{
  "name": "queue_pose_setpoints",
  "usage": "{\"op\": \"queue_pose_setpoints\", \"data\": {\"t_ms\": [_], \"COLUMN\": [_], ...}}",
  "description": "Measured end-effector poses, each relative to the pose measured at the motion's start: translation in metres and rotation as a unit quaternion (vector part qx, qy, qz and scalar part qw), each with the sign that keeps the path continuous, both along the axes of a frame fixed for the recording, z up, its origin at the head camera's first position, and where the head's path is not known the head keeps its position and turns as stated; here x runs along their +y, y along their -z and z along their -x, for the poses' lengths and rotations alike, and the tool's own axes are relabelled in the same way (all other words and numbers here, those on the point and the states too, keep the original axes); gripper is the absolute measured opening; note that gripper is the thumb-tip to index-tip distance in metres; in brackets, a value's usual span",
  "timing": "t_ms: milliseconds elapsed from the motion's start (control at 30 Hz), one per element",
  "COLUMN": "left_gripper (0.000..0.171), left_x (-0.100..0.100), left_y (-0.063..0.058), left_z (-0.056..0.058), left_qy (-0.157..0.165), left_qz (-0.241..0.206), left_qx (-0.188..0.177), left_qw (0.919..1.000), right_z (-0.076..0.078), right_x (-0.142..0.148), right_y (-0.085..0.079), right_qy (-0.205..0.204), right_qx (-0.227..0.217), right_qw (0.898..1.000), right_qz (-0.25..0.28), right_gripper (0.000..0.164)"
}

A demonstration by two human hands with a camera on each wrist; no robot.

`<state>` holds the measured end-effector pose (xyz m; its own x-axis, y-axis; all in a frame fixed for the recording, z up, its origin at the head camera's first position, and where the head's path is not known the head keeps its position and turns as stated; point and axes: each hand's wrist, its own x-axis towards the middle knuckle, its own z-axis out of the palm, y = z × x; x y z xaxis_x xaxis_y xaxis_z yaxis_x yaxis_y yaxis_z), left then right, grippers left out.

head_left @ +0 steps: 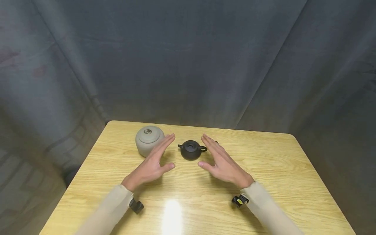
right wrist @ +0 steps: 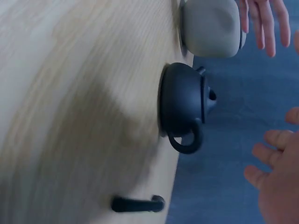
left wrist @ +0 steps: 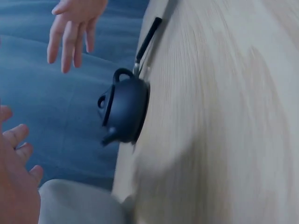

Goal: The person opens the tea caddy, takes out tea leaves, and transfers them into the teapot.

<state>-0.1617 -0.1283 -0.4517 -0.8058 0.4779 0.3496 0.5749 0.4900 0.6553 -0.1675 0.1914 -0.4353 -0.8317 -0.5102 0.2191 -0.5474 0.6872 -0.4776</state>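
A small black teapot (head_left: 191,150) with its lid on stands upright on the wooden table, spout to the left and loop handle to the right. My left hand (head_left: 151,167) hovers to its left, fingers straight and thumb apart, overlapping the grey lidded jar (head_left: 149,140) in the head view. On the other side, my right hand (head_left: 221,161) is held the same way, fingertips close to the teapot's handle in that view. Both palms face inward, and neither hand holds anything. The wrist views show both hands above the teapot's level.
A slim tool with a black handle (right wrist: 138,204) lies on the table beyond the teapot's handle, mostly hidden behind my right hand in the head view. Dark grey curtains (head_left: 188,65) hang around the table (head_left: 279,169). A bright light reflection shows on the near tabletop.
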Motion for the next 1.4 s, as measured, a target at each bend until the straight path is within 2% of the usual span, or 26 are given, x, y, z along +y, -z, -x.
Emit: {"op": "queue_pose_setpoints", "data": {"t_ms": [167, 467, 633, 733, 933, 1167, 1400], "left_gripper": [0.088, 0.085, 0.09, 0.095, 0.096, 0.096, 0.084], "left_x": [0.011, 0.026, 0.034, 0.037, 0.043, 0.049, 0.054], "left_y": [0.011, 0.027, 0.034, 0.038, 0.044, 0.051, 0.055], "left_z": [0.004, 0.016, 0.024, 0.028, 0.037, 0.047, 0.054], "left_qy": [-0.022, -0.062, -0.081, -0.085, -0.092, -0.09, -0.097], "left_qz": [-0.055, -0.069, -0.076, -0.076, -0.076, -0.08, -0.073], "left_qx": [-0.052, -0.106, -0.146, -0.162, -0.169, -0.169, -0.169], "left_qw": [0.9969, 0.99, 0.9831, 0.9802, 0.9783, 0.9783, 0.978], "right_z": [0.003, 0.003, 0.008, 0.011, 0.019, 0.028, 0.037], "right_x": [-0.008, -0.025, -0.031, -0.035, -0.042, -0.051, -0.059], "right_y": [0.011, 0.022, 0.027, 0.03, 0.032, 0.034, 0.038], "right_qy": [0.019, 0.048, 0.063, 0.069, 0.076, 0.092, 0.115], "right_qx": [-0.032, -0.08, -0.097, -0.093, -0.07, -0.068, -0.065], "right_qw": [0.999, 0.99, 0.986, 0.985, 0.984, 0.983, 0.98], "right_qz": [0.039, 0.103, 0.123, 0.127, 0.142, 0.146, 0.149], "right_gripper": [0.084, 0.077, 0.077, 0.075, 0.063, 0.049, 0.036]}}
